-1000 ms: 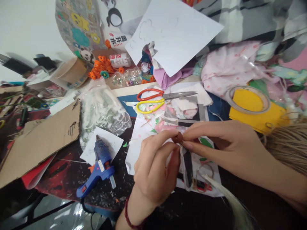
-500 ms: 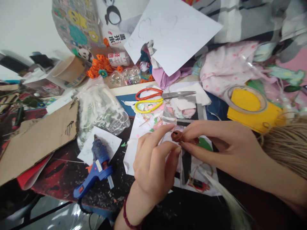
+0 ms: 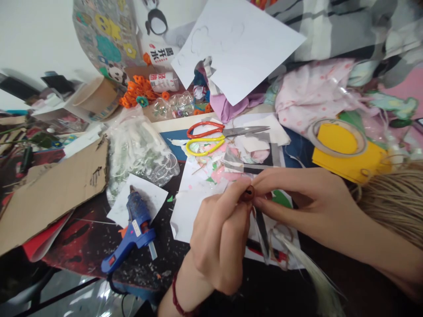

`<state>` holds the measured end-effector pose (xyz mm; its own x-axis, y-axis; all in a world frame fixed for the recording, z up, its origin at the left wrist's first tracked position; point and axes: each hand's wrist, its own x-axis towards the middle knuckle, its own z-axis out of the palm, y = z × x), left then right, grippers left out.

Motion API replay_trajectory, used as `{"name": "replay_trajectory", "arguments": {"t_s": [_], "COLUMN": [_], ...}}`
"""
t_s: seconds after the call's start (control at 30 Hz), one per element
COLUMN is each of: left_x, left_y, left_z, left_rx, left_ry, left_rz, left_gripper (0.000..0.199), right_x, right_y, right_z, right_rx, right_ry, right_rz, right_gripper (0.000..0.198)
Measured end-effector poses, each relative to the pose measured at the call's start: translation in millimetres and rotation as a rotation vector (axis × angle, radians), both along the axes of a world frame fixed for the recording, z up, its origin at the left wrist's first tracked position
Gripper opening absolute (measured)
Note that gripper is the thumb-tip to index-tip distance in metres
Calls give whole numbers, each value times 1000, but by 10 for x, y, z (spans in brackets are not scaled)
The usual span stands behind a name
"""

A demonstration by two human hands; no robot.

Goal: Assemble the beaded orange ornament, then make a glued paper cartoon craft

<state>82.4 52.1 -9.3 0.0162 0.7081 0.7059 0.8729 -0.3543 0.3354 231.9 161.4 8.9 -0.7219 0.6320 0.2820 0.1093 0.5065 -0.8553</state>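
Note:
A small brown jingle bell [image 3: 248, 193] with a dark slot is held up between my two hands. My right hand [image 3: 307, 198] pinches it between thumb and index finger from the right. From the left, my left hand [image 3: 221, 237] is closed, its index finger pressed against the bell; its thumb is mostly hidden. A thin cord or strip hangs below the fingers. Beneath my hands lie white paper [image 3: 188, 211] and a green piece [image 3: 281, 199]. A pale tassel [image 3: 307, 259] stretches out under my right wrist.
Scissors [image 3: 228, 131] with red and yellow handles lie on paper scraps beyond my hands. A blue glue gun [image 3: 137, 224] rests at left, beside cardboard [image 3: 62, 189] and a plastic bag [image 3: 139, 149]. To the right are a tape roll [image 3: 361, 143], yellow sheets [image 3: 350, 165] and twine [image 3: 393, 207].
My left hand's fingers have closed in onto the bell, where they were apart before. The bell has shifted slightly right and turned, its slot now facing differently. My right hand keeps its pinch.

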Motion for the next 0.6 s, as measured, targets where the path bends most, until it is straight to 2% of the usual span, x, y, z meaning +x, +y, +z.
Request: {"name": "replay_trajectory", "arguments": {"t_s": [0.17,0.37,0.6], "left_x": [32,93,30], "left_y": [-4,27,31], "left_z": [-28,-23,-19], "left_rx": [14,32,24], "left_ry": [13,36,6], "left_rz": [-14,48,11], "left_gripper": [22,19,20], "right_x": [-6,-14,-10], "right_y": [0,-9,-7], "right_z": [3,-10,-32], "right_rx": [18,32,12], "right_ry": [-12,9,39], "right_rz": [20,50,28], "right_gripper": [14,14,14]}}
